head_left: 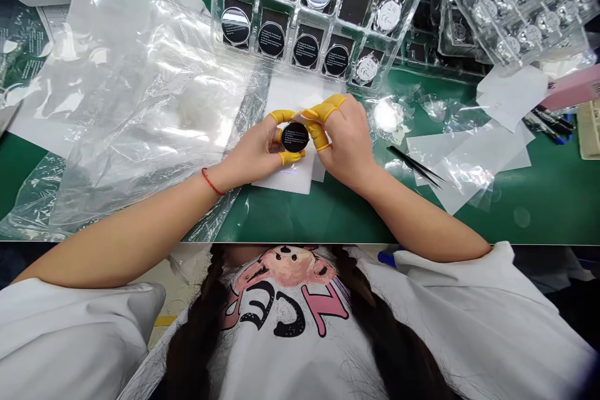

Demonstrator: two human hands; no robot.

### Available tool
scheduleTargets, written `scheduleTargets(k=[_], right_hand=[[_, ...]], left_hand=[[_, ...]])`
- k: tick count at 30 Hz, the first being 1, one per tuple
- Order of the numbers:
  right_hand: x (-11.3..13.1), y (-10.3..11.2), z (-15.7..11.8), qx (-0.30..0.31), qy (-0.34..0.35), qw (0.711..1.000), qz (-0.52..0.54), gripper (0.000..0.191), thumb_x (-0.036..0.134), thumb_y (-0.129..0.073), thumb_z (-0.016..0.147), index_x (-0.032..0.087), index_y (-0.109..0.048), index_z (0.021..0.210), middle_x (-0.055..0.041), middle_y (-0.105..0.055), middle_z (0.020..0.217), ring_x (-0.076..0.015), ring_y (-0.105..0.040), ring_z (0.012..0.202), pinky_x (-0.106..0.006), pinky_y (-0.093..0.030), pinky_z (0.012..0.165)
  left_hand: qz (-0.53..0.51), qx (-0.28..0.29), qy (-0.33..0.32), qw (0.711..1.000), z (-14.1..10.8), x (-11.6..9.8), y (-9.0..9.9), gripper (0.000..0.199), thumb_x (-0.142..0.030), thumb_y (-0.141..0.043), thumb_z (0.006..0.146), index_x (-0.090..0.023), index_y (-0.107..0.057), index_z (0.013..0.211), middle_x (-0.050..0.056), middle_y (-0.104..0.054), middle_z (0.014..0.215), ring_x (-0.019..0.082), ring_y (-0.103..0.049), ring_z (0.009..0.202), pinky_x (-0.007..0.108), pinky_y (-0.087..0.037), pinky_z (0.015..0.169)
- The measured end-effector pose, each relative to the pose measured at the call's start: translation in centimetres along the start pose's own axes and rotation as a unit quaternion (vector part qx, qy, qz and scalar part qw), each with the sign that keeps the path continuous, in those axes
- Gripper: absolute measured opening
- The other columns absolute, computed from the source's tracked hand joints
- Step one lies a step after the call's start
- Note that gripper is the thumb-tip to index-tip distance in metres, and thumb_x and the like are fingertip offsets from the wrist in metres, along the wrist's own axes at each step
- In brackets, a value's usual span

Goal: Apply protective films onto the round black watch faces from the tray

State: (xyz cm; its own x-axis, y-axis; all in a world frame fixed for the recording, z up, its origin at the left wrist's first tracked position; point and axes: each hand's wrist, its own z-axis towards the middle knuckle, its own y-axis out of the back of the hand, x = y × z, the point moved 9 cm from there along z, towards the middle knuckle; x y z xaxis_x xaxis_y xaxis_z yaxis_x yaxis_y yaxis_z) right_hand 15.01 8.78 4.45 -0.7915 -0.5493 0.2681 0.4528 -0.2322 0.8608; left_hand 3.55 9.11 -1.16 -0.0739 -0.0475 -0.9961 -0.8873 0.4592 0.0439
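My left hand [262, 149], with yellow finger cots on its fingertips, grips a round watch case [295, 137] by its edge. The watch's dark face, with small white printed lines, is turned up toward me. My right hand [342, 134], also in yellow finger cots, is closed in a pinch at the watch's upper right edge. What lies between those fingertips is too small to make out. Under both hands are white sheets [281, 182] on the green table. Beyond them stands a clear tray [344, 24] of similar watches, some face up, some showing white round labels.
Clear plastic bags [154, 94] cover the table on the left. Black tweezers [415, 165] lie to the right, by translucent sheets [469, 159] and a white round piece [388, 114]. Another clear tray [515, 3] of watches is stacked at the back right, with pens [548, 124] nearer.
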Motion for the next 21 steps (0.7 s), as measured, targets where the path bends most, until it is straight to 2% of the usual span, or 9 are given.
scheduleTargets(k=[3,6,8,10,12,13,16,18,21], right_hand=[[-2.3,0.8,0.0,0.006,-0.041,0.994,0.100,0.023,0.038,-0.041,0.100,0.026,-0.057,0.112,-0.0089,-0.064,0.105,-0.0256,-0.060,0.098,-0.050,-0.050,0.087],[-7.2,1.1,-0.8,-0.002,-0.130,0.973,0.191,0.033,0.047,-0.048,0.097,0.028,-0.053,0.124,-0.0074,-0.064,0.117,-0.0239,-0.063,0.103,-0.049,-0.053,0.090],[-10.4,0.5,-1.5,0.010,-0.191,0.965,0.179,0.034,0.047,-0.056,0.092,0.027,-0.058,0.119,-0.0077,-0.066,0.113,-0.0258,-0.062,0.104,-0.053,-0.052,0.093],[-12.0,0.4,-2.0,0.003,-0.234,0.964,0.127,0.033,0.046,-0.065,0.086,0.024,-0.065,0.110,-0.0095,-0.066,0.110,-0.0290,-0.060,0.109,-0.060,-0.047,0.099],[-10.9,0.2,-1.8,-0.004,-0.235,0.962,0.136,0.032,0.046,-0.065,0.086,0.022,-0.068,0.106,-0.0103,-0.066,0.110,-0.0286,-0.059,0.111,-0.060,-0.045,0.103],[-9.5,-0.3,-1.5,0.007,-0.220,0.958,0.182,0.033,0.049,-0.063,0.088,0.022,-0.068,0.108,-0.0097,-0.067,0.110,-0.0266,-0.061,0.108,-0.056,-0.048,0.101],[-3.5,-2.0,-0.9,0.093,-0.158,0.917,0.354,0.040,0.054,-0.056,0.092,0.022,-0.063,0.115,-0.0069,-0.069,0.107,-0.0197,-0.066,0.095,-0.043,-0.057,0.088],[-1.0,-2.1,-0.4,0.132,-0.134,0.903,0.386,0.040,0.048,-0.057,0.093,0.021,-0.057,0.123,-0.0053,-0.068,0.101,-0.0172,-0.065,0.088,-0.038,-0.058,0.082],[-1.9,-0.4,1.9,0.112,-0.130,0.922,0.347,0.030,0.031,-0.059,0.094,0.023,-0.054,0.122,-0.0020,-0.066,0.094,-0.0138,-0.063,0.080,-0.033,-0.057,0.075]], left_hand=[[0.009,-0.005,0.006,1.000,0.1,0.0,0.1,0.058,-0.017,-0.078,0.069,-0.022,-0.052,0.120,-0.003,-0.066,0.082,0.010,-0.065,0.069,0.021,-0.048,0.058],[0.017,-0.007,0.002,1.000,0.2,0.1,0.1,0.057,-0.018,-0.079,0.069,-0.021,-0.052,0.120,-0.002,-0.068,0.087,0.012,-0.069,0.073,0.022,-0.051,0.061],[0.015,-0.003,-0.002,1.000,0.2,0.3,0.1,0.059,-0.019,-0.080,0.070,-0.022,-0.051,0.121,-0.002,-0.068,0.086,0.012,-0.069,0.074,0.023,-0.053,0.062],[0.003,0.000,-0.007,1.000,0.2,0.5,0.0,0.060,-0.019,-0.079,0.071,-0.023,-0.050,0.123,-0.002,-0.069,0.087,0.013,-0.070,0.076,0.024,-0.055,0.064],[-0.008,0.001,-0.012,1.000,0.2,0.5,-0.1,0.059,-0.020,-0.079,0.073,-0.024,-0.049,0.124,-0.002,-0.069,0.089,0.013,-0.071,0.078,0.025,-0.057,0.067],[-0.011,0.002,-0.014,1.000,0.1,0.5,-0.1,0.059,-0.020,-0.079,0.074,-0.025,-0.049,0.124,-0.002,-0.069,0.090,0.013,-0.071,0.079,0.025,-0.058,0.068],[-0.001,0.008,-0.019,1.000,-0.2,0.1,-0.3,0.059,-0.024,-0.078,0.076,-0.025,-0.049,0.127,-0.001,-0.070,0.094,0.014,-0.072,0.082,0.026,-0.059,0.072],[0.007,0.003,-0.026,1.000,-0.4,-0.3,-0.2,0.062,-0.027,-0.078,0.076,-0.025,-0.048,0.130,0.001,-0.071,0.099,0.015,-0.073,0.085,0.028,-0.059,0.077],[-0.009,-0.006,-0.018,1.000,-0.5,-0.6,-0.1,0.072,-0.027,-0.076,0.078,-0.023,-0.038,0.139,0.000,-0.072,0.093,0.017,-0.075,0.088,0.032,-0.059,0.084]])
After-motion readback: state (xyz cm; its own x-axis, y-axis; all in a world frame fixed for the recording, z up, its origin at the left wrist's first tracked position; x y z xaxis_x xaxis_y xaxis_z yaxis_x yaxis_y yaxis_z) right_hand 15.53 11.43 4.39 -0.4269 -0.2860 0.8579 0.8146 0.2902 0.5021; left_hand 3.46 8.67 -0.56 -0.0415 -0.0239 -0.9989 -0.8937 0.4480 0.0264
